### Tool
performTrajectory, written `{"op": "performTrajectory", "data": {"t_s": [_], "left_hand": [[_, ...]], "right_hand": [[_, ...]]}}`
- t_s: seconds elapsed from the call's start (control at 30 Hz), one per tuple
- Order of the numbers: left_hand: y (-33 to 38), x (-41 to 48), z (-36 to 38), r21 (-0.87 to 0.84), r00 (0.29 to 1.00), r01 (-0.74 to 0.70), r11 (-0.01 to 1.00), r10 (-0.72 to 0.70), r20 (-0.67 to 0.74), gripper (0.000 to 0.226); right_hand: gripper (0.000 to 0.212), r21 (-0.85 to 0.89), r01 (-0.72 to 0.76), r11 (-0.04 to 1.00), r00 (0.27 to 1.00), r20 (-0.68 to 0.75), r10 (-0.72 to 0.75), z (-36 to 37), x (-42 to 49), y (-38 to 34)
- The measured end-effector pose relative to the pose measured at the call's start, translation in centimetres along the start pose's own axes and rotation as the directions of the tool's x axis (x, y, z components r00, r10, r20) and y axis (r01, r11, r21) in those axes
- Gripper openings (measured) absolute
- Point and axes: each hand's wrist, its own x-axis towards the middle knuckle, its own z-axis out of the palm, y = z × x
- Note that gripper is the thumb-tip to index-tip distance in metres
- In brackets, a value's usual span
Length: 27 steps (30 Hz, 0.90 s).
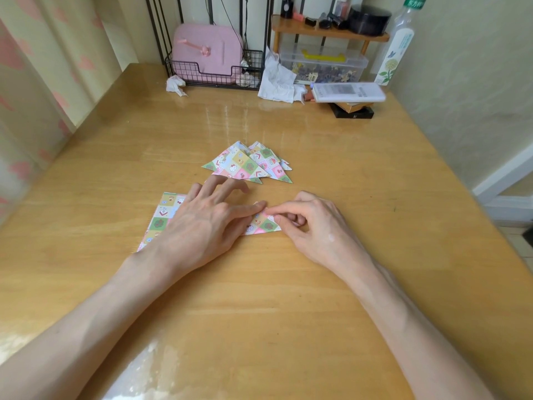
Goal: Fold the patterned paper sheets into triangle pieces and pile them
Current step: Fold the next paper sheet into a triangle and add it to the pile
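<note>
A patterned paper sheet (161,220) lies flat on the wooden table (259,284), mostly hidden under my hands. My left hand (207,223) presses on it with straight, spread fingers, the index fingertip at the sheet's right part. My right hand (311,223) has curled fingers and pinches the sheet's right corner between thumb and index finger. Just beyond my hands sits a pile of folded triangle pieces (248,164) in the same checked print.
At the table's far edge stand a wire basket with a pink case (207,53), crumpled tissues (278,79), a clear plastic box (323,64), a white remote (347,92) on dark boxes and a tall bottle (396,50). A curtain hangs at left.
</note>
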Motion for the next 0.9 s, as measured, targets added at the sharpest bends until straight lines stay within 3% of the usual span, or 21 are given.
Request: {"op": "performTrajectory", "data": {"t_s": [0.23,0.57,0.77,0.9], "left_hand": [[-0.5,0.0,0.0,-0.064,0.998,0.027,0.998,-0.023,0.063,0.039],[0.5,0.5,1.4,-0.151,0.993,0.095,0.984,-0.103,-0.048,0.047],[0.4,0.6,1.7,-0.199,0.993,0.067,0.978,-0.084,-0.08,0.029],[0.6,0.5,1.7,-0.258,0.989,0.095,0.962,-0.121,-0.088,0.03]], "right_hand": [[0.016,-0.006,-0.018,1.0,1.0,-0.01,0.018,0.0,-0.1,0.2],[0.01,0.013,-0.063,0.998,0.998,0.031,0.062,0.2,0.1,0.1],[0.01,-0.012,-0.079,0.997,0.996,0.039,0.079,0.2,0.4,0.3],[0.011,-0.006,-0.08,0.997,0.996,0.034,0.08,0.3,0.4,0.5]]}}
